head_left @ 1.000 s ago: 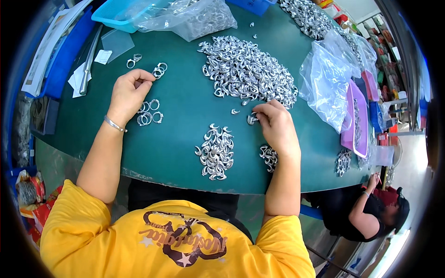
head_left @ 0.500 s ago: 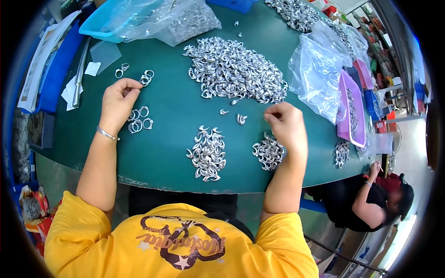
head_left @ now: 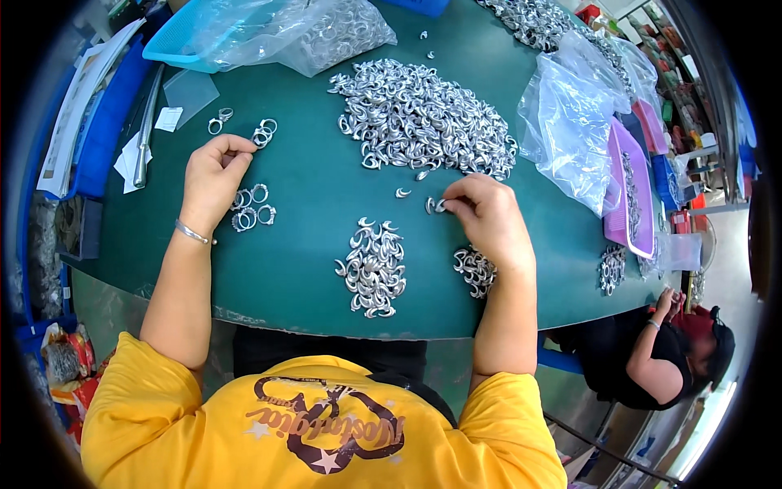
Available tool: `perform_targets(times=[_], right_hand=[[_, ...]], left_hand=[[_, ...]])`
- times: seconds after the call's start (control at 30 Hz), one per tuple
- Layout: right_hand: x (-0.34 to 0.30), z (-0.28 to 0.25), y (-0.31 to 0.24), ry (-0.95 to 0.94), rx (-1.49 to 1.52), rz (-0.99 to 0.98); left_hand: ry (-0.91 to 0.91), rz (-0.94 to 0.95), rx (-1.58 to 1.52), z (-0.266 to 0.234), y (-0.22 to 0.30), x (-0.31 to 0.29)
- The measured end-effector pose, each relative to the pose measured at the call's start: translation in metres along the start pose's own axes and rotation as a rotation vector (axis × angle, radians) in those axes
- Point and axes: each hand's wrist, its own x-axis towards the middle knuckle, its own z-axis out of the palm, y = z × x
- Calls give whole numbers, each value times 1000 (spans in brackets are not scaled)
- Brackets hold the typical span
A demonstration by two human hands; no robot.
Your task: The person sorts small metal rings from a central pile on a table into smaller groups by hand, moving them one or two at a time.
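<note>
My left hand (head_left: 216, 175) is closed in a pinch, its fingertips on a small bunch of silver rings (head_left: 265, 129). Several more rings (head_left: 251, 209) lie beside its wrist, and a loose pair of rings (head_left: 217, 122) lies beyond it. At the right, my right hand (head_left: 493, 220) pinches at small crescent-shaped silver metal pieces (head_left: 434, 205) on the table. A single crescent piece (head_left: 402, 193) lies just left of them. Nearer me are a small pile of crescents (head_left: 372, 269) and another pile (head_left: 472, 270), partly hidden by my right forearm.
A large heap of crescents (head_left: 423, 118) covers the middle of the green table (head_left: 301, 277). Behind are a turquoise basket (head_left: 175, 45) and a filled clear bag (head_left: 342, 37). Plastic bags (head_left: 562, 122) and a pink basket (head_left: 617, 213) stand right; a co-worker (head_left: 652, 359) sits beyond.
My right hand has moved left, and its fingertips have come down onto the crescent pieces. My left hand stays at the ring bunch. The whole view has shifted slightly.
</note>
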Motion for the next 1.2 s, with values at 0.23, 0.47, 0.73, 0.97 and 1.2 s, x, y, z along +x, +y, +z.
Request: perform_targets(times=[0.23,0.47,0.73,0.97,1.2], right_hand=[[-3,-10,3,-30,-50,47],[-8,-19,5,52,-52,158],[-7,-9,-6,-52,-29,193],[-4,-2,-17,-123,32,93],[-1,14,-21,27,-87,-229]], left_hand=[[-3,-4,-4,0,0,0],[-10,12,-17,2,0,0],[-4,17,-26,2,1,-2],[0,29,-19,0,0,-1],[-14,16,-47,3,1,0]])
